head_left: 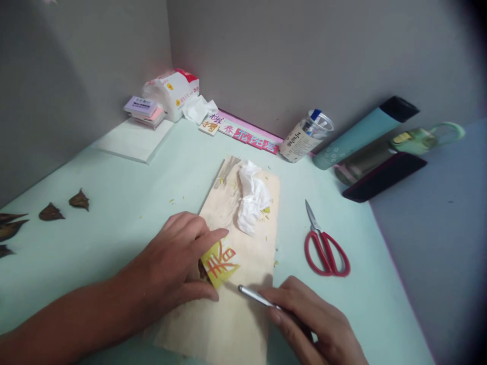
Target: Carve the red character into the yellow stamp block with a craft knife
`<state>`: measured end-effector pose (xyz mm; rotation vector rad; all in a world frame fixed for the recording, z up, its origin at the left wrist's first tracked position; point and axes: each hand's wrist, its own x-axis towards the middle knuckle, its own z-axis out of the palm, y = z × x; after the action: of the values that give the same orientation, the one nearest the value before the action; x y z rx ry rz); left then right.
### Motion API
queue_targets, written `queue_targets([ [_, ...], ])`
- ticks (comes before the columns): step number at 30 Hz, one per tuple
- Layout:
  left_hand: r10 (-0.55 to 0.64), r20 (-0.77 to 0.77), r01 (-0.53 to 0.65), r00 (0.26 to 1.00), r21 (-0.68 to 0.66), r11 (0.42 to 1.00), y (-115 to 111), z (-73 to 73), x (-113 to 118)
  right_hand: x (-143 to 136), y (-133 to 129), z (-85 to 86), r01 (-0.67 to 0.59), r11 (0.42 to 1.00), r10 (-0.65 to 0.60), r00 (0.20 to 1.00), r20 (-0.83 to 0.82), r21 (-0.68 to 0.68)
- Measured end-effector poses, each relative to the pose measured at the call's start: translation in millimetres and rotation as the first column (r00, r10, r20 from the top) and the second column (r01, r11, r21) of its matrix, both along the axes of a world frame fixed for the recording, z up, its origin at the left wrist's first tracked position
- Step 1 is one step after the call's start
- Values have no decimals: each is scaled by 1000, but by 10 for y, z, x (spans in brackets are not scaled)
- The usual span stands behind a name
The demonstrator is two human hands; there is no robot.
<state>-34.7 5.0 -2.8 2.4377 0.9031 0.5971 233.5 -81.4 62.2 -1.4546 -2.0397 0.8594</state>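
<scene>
Yellow piece (223,269) marked in orange lies under the left hand (184,251), whose thumb and fingers pin it to a wooden board (249,259), seemingly for steadiness. Right hand (314,319) grips a silver pen-like tool (255,295) just beside it.

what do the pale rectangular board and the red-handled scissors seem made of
Pale rectangular board: probably wood, matte, judging by its beige, faintly streaked face.

Red-handled scissors: blades likely metal, from their grey shine; smooth red loops look like plastic, possibly coated metal.
</scene>
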Motion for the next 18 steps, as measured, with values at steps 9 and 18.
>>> queue_targets([
  [9, 10, 20, -9, 1000, -30, 1000, -33, 34, 2, -11, -23, -46, -49, 977, 13, 985, 171, 208],
  [18, 9, 14, -8, 1000, -21, 1000, -19, 27, 11, 13, -77, -90, -166, 946, 67, 940, 333, 278],
])
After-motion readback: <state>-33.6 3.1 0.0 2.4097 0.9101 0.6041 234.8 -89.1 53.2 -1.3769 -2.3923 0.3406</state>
